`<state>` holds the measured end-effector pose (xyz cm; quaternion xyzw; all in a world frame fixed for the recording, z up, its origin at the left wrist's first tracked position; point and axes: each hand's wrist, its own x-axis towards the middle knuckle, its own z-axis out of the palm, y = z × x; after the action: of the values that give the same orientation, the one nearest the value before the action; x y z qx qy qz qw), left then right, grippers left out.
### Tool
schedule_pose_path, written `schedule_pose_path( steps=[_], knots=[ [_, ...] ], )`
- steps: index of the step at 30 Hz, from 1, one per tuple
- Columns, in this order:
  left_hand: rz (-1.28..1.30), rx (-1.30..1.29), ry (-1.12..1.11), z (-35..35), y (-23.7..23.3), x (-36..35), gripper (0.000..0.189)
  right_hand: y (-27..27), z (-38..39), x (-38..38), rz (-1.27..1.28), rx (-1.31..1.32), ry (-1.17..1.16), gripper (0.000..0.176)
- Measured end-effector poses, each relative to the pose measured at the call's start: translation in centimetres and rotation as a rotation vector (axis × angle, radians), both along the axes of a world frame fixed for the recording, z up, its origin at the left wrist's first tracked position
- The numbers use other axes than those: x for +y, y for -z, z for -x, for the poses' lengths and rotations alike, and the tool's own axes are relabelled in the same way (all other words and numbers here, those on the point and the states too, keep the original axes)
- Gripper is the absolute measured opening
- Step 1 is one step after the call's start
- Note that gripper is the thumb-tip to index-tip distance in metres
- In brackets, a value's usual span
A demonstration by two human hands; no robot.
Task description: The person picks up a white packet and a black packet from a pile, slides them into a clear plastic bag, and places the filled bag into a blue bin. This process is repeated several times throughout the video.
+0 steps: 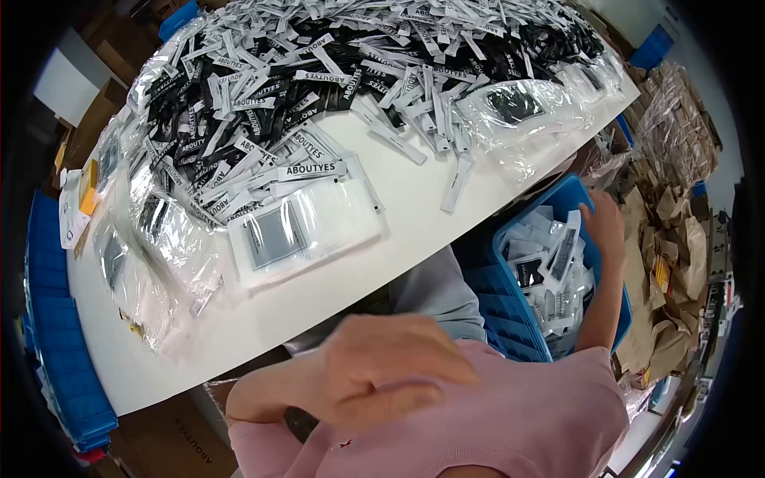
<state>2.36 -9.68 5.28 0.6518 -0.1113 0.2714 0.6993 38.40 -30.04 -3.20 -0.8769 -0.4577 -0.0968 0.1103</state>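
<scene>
My left hand [390, 368] is raised in front of my chest, slightly blurred. Its fingers are stretched out with the thumb apart, and nothing shows in it. My right hand [604, 227] is at the far right rim of a blue plastic bin [488, 299]; most of its fingers are hidden. Inside the bin lie many small white and clear packets [564, 247], some with black labels. On the white table [414, 215], a stack of clear plastic bags with a grey label [275, 235] lies near the front edge.
A large heap of black and white ABOUTYES sachets [319, 80] covers the back of the table. Clear bags of goods [510, 119] lie right. Blue bins [60, 334] stand left, a cardboard box [171, 438] is below, and crumpled brown paper [665, 271] is at right.
</scene>
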Motion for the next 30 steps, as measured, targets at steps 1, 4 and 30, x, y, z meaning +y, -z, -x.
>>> schedule_pose_path(
  steps=[1, 4, 30],
  knots=[
    [0.006, 0.003, 0.006, 0.0, 0.1, -0.2, 0.011, -0.4, 0.6, 0.9, -0.215, 0.073, 0.058, 0.014],
    [-0.013, -0.009, 0.046, -0.8, 0.6, -5.1, 0.011, 1.6, 5.1, 7.5, -0.153, 0.312, -0.272, 0.026],
    [-0.274, -0.267, 0.118, -0.9, 1.5, -3.9, 0.013, 7.9, 8.5, 20.9, -0.082, -0.033, -0.732, 0.019]
  ],
)
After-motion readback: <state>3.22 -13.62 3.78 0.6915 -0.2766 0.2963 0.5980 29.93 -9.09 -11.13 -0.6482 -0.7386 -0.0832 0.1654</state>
